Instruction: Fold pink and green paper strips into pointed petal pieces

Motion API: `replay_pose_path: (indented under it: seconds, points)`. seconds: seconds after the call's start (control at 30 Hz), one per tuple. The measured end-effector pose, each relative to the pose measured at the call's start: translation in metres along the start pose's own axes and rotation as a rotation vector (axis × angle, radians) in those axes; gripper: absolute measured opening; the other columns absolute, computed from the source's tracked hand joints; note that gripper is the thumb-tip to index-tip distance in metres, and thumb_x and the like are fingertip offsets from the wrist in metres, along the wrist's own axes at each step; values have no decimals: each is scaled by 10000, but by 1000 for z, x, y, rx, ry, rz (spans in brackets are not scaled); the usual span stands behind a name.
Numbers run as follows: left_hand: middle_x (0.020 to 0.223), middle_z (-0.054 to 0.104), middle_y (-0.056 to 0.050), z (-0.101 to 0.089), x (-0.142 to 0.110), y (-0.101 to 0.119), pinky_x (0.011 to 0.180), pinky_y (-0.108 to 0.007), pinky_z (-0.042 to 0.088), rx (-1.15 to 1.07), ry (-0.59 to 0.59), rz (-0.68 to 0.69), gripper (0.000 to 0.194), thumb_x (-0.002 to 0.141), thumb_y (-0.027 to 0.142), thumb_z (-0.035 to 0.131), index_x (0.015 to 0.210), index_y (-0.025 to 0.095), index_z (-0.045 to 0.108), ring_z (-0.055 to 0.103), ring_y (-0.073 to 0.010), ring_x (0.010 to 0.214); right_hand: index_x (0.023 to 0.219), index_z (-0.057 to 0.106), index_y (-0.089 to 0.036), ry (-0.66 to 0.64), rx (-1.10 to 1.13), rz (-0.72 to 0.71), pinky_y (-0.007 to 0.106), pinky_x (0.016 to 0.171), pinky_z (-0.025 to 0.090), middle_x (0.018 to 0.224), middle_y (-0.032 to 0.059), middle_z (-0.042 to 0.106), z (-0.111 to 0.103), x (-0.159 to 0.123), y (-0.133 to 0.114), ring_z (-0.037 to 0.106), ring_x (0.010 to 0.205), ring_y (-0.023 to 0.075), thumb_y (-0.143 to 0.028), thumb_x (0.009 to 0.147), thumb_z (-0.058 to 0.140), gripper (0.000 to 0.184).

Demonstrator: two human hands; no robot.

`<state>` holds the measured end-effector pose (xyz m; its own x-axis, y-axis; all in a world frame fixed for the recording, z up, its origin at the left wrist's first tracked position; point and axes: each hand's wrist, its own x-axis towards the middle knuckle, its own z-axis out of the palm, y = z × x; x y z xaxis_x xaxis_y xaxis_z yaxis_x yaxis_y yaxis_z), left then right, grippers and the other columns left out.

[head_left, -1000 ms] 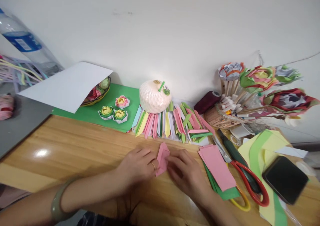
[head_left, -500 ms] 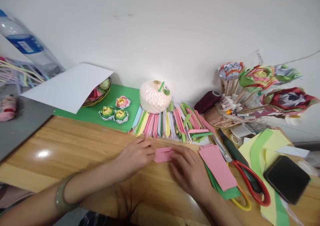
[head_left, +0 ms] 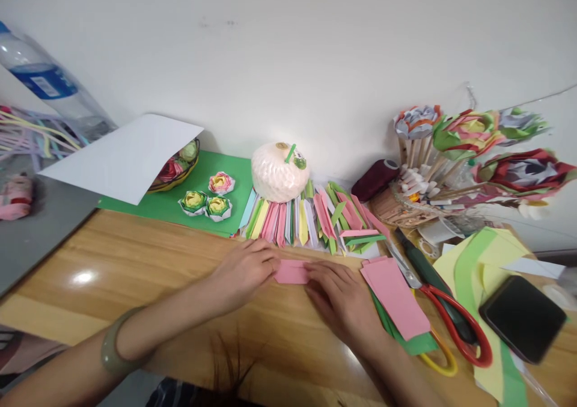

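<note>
Between my two hands lies a small pink paper strip (head_left: 292, 272) with a crease along it and angled corners at its left end. My left hand (head_left: 250, 269) pinches that left end, fingers bent together. At the other end, my right hand (head_left: 339, 296) has its fingers closed on the paper, the thumb partly hidden beneath. Just behind are rows of folded paper pieces (head_left: 295, 223) in pink, green, yellow and lilac. Right of my right hand rests a stack of pink paper rectangles (head_left: 396, 296) over green ones.
Scissors (head_left: 444, 311) with red handles and a black phone (head_left: 523, 318) lie at the right. Paper flowers (head_left: 469, 133) on sticks stand behind. A white dimpled ornament (head_left: 280, 172) sits mid-back. Small paper lotuses (head_left: 195, 202) rest on green card (head_left: 180, 223), beside a white sheet (head_left: 121, 154).
Both hands keep hold of the pink paper strip, which now lies slightly farther back and flatter. My right fingers have shifted a little along its right end.
</note>
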<state>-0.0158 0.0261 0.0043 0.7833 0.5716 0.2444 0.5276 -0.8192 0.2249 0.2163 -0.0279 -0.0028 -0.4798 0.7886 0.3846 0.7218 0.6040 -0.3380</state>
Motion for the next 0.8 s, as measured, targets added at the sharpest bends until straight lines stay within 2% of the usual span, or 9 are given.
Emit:
replay_pose_path:
  seconds: [0.2, 0.5, 0.67, 0.8]
  points:
    - [945, 701, -26, -2, 1, 1, 830, -358, 443, -43, -15, -59, 156, 763, 235, 736, 882, 170, 659, 578, -224, 928, 921, 585, -204, 12, 57, 25, 365, 802, 472, 1003, 43, 698, 1, 5, 4, 624, 929, 201, -168, 906, 530, 67]
    - [912, 712, 16, -1, 1, -1, 790, -328, 398, -45, 103, -29, 15, 811, 187, 675, 821, 197, 672, 572, -194, 894, 908, 590, -185, -2, 63, 34, 382, 812, 462, 1005, 57, 683, 3, 4, 6, 606, 928, 202, -151, 897, 539, 63]
    - [901, 705, 5, 0, 1, -1, 778, -338, 382, -29, 90, -20, 119, 762, 244, 726, 836, 179, 660, 569, -209, 908, 993, 587, -180, -37, 66, 17, 386, 814, 466, 1032, 71, 669, 3, 4, 9, 593, 950, 217, -266, 872, 608, 150]
    - [872, 706, 2, 2, 3, -1, 770, -329, 375, -8, 143, 22, 43, 791, 200, 682, 796, 168, 654, 575, -202, 889, 934, 598, -184, -14, 55, 23, 380, 790, 462, 986, 63, 680, 6, 6, 10, 601, 903, 207, -190, 917, 523, 77]
